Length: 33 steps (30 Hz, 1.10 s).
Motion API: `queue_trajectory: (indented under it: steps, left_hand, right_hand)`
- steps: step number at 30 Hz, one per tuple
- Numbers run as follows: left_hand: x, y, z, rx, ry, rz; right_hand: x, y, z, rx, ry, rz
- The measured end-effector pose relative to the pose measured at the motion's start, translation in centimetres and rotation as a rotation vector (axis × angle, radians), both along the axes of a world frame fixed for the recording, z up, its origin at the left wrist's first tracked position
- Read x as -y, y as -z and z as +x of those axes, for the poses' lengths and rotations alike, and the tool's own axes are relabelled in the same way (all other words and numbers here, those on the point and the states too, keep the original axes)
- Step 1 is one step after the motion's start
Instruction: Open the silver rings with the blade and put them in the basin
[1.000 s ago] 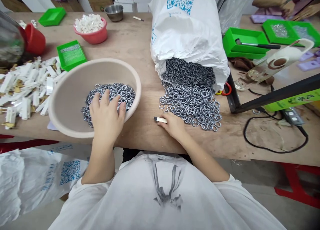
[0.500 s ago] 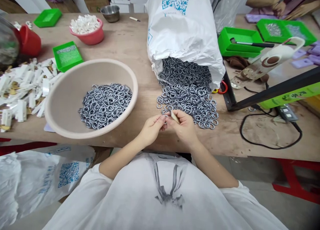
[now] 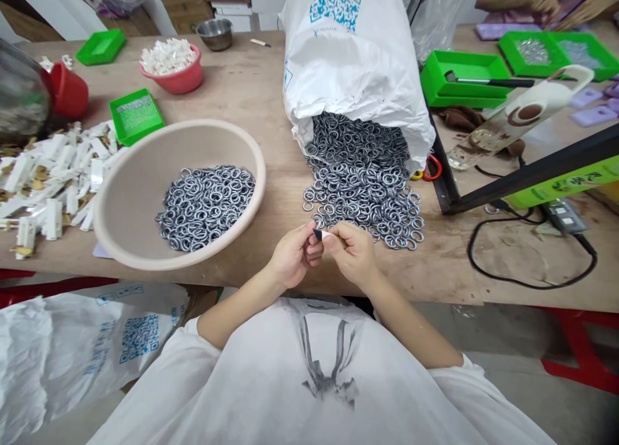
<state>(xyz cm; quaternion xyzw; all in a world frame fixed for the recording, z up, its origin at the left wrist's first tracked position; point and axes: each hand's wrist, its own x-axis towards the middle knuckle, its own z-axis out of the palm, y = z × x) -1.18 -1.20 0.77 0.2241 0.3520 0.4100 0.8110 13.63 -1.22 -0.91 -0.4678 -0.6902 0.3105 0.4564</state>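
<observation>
In front of the pile of loose grey rings, my two hands meet close to the table's front edge. My right hand is closed, pinching a small knife-like piece with a dark, flat tip and a pale handle. That tip points at the fingers of my left hand, which are curled and pinched together; whatever they hold is hidden. The rings spill from the mouth of a white sack lying on the table. Left of my hands stands a beige basin with many similar rings in it.
White plastic parts lie heaped at the left, near a green tray and a pink bowl. A black metal frame, a cable and a bottle are at the right. Another person's hands work beyond.
The small piece has turned in my right hand, so its dark tip now points left. My left fingers have curled in more. The view has shifted slightly.
</observation>
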Motion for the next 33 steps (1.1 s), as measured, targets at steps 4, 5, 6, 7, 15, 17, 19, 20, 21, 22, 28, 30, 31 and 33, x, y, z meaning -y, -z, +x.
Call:
queue_trajectory:
  steps: [4, 5, 6, 7, 15, 17, 19, 20, 21, 22, 28, 30, 31, 33]
  left_hand:
    - [0.1, -0.2, 0.0, 0.049, 0.006, -0.054]
    - [0.1, -0.3, 0.0, 0.062, 0.017, -0.066]
    - [0.1, -0.3, 0.0, 0.076, 0.027, -0.074]
    - [0.1, -0.4, 0.0, 0.088, 0.037, -0.076]
    - [0.3, -0.5, -0.3, 0.127, 0.105, -0.001]
    - [0.6, -0.5, -0.5, 0.126, 0.215, 0.051]
    - [0.8, -0.4, -0.8, 0.116, 0.314, 0.085]
    - [0.8, -0.3, -1.1, 0.096, 0.319, 0.093]
    - [0.8, -0.2, -1.5, 0.068, 0.292, 0.096]
    - [0.7, 0.1, -1.9, 0.034, 0.247, 0.098]
    - [-0.4, 2.5, -4.4, -0.123, 0.04, 0.026]
    - [-0.7, 3.4, -4.5, -0.174, -0.052, -0.005]
    - [-0.9, 3.7, -4.4, -0.201, -0.08, -0.009]
    - [-1.2, 4.2, -4.0, -0.277, -0.107, 0.023]
  right_hand:
    - [0.3, 0.1, 0.0, 0.059, 0.011, 0.053]
    - [0.2, 0.1, 0.0, 0.06, 0.019, 0.061]
    - [0.2, 0.2, 0.0, 0.06, 0.027, 0.066]
    - [0.3, 0.2, 0.0, 0.058, 0.035, 0.067]
    - [-0.1, 0.6, -0.1, -0.006, 0.056, -0.072]
    - [-1.2, 1.2, 0.5, -0.045, 0.153, -0.168]
    - [-2.6, 1.8, 1.3, -0.013, 0.272, -0.226]
    - [-3.3, 2.0, 1.5, 0.06, 0.307, -0.244]
    - [-3.9, 2.1, 1.7, 0.175, 0.313, -0.252]
    - [-4.3, 2.2, 1.6, 0.303, 0.302, -0.252]
    - [-5.2, 2.6, -0.3, 0.842, 0.136, -0.248]
    - [-5.4, 3.0, -0.5, 0.853, 0.145, -0.248]
    - [-5.6, 3.2, -0.4, 0.833, 0.152, -0.244]
    - [-5.8, 3.4, -0.1, 0.732, 0.175, -0.234]
